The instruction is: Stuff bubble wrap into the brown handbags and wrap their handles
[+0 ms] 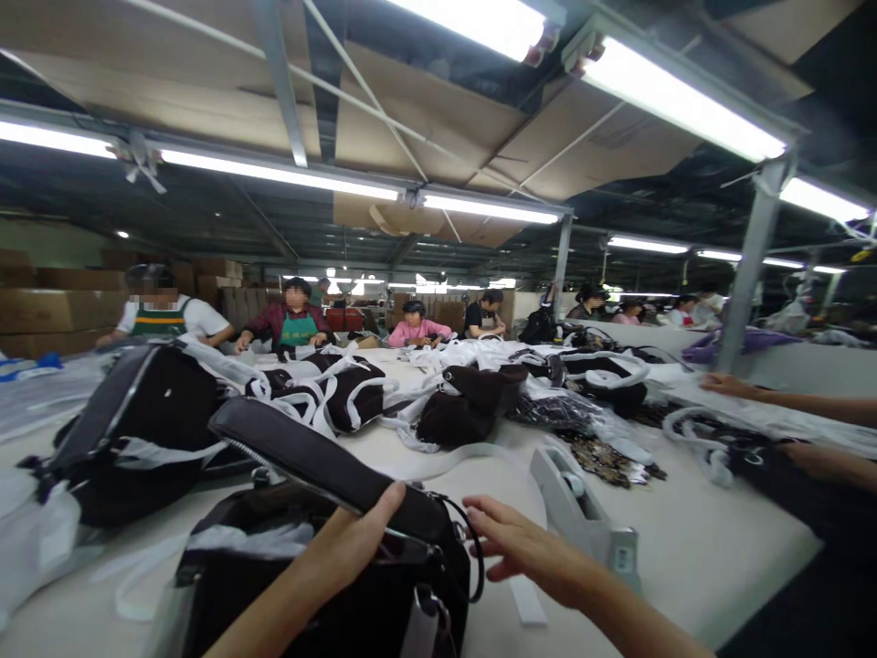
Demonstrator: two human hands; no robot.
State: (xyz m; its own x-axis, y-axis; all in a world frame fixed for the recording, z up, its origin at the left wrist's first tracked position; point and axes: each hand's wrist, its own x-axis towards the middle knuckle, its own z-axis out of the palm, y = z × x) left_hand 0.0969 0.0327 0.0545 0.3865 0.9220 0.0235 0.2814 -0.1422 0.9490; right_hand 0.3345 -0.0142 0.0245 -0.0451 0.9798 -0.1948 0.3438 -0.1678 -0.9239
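Note:
A black bag [329, 603] stands on the table right in front of me, its zippered top flap [294, 452] raised and white packing paper [250, 539] showing inside. My left hand [356, 539] grips the flap's near edge, thumb on top, the other fingers hidden beneath. At the bag's right end hangs a thin black loop [478, 557]. My right hand [527, 548] is beside this loop with its fingers apart; I cannot tell whether a fingertip touches it. A white tape dispenser-like device [579, 507] sits just beyond my right hand.
Another dark bag [137, 429] stands at left, with more dark bags [470, 402] and white-wrapped straps across the table [480, 471]. Small metallic pieces [603, 460] lie right of centre. A co-worker's hand [730, 386] reaches in from the right; several people sit opposite.

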